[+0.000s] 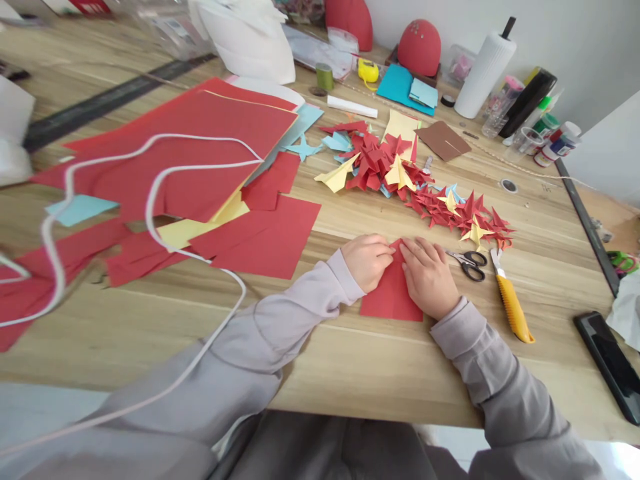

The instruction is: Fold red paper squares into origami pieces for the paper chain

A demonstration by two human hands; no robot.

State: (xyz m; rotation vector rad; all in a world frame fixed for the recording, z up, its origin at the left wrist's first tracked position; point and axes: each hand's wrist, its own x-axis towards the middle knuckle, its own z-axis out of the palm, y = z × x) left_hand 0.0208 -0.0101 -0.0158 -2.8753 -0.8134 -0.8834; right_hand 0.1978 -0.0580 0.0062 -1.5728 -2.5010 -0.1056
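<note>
A small sheet of red paper (391, 297) lies flat on the table, its far edge folded in to a point between my hands. My left hand (367, 262) grips the left slanted edge, fingers curled and thumb pressed to the paper. On the right slanted edge rests my right hand (430, 275), fingers together and holding the fold down; its palm hides part of the sheet. Just right of that hand are scissors (471, 265) with black handles and a yellow-handled utility knife (512, 303). Beyond the hands spreads a pile of folded red paper stars (373, 160), mixed with yellow and blue ones.
Large red sheets (200, 147) and cut red pieces (280, 237) cover the left side. A white cable (155, 187) hangs across the view there. A black phone (607, 363) lies near the right edge. Bottles (486, 70), a yellow tape measure (368, 71) and blue paper (400, 87) stand behind.
</note>
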